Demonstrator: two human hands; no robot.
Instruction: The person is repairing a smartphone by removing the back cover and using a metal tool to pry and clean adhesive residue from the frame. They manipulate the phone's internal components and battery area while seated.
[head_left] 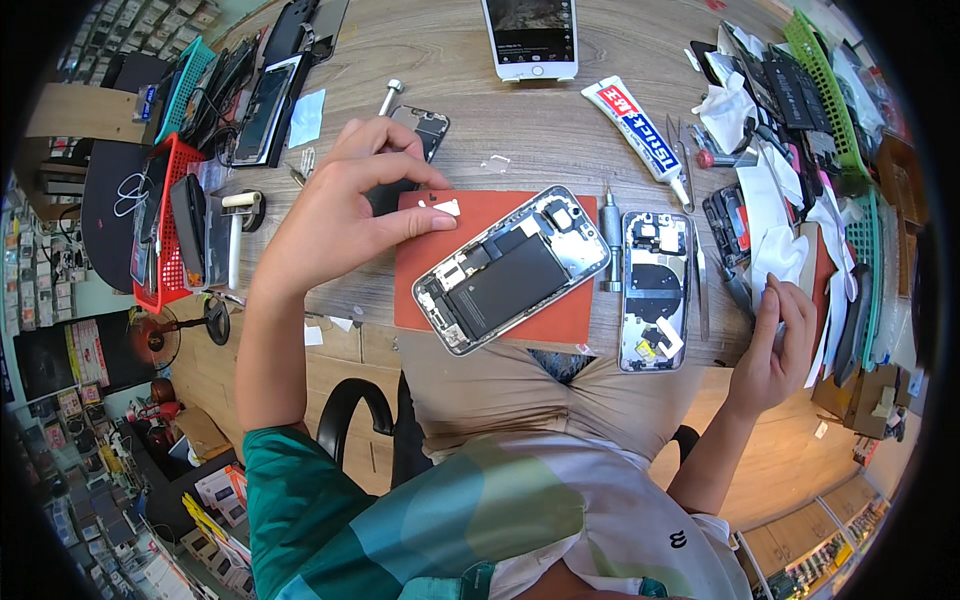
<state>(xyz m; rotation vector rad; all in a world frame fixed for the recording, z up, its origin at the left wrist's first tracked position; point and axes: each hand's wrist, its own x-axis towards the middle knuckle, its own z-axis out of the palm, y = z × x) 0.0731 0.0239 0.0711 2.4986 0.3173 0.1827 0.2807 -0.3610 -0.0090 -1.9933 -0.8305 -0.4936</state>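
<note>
My left hand (365, 185) hovers by the upper left corner of a red-brown mat (545, 318). Its fingers are curled with a gap between thumb and index; the thumb tip meets a small white piece (447, 208). An opened phone with a black battery (510, 285) lies slanted across that mat. My right hand (778, 345) is at the right table edge, fingertips pinched together against a crumpled white tissue (780, 255); what they hold is unclear. Between mat and right hand lie a screwdriver (610, 240), a second opened phone shell (655, 290) and tweezers (702, 285).
A propped white phone (535, 70) stands at the back, a glue tube (638, 130) to its right. Behind my left hand is a dark phone part (420, 130). Red basket (165, 270) at left, green basket (825, 90) and cluttered parts at right.
</note>
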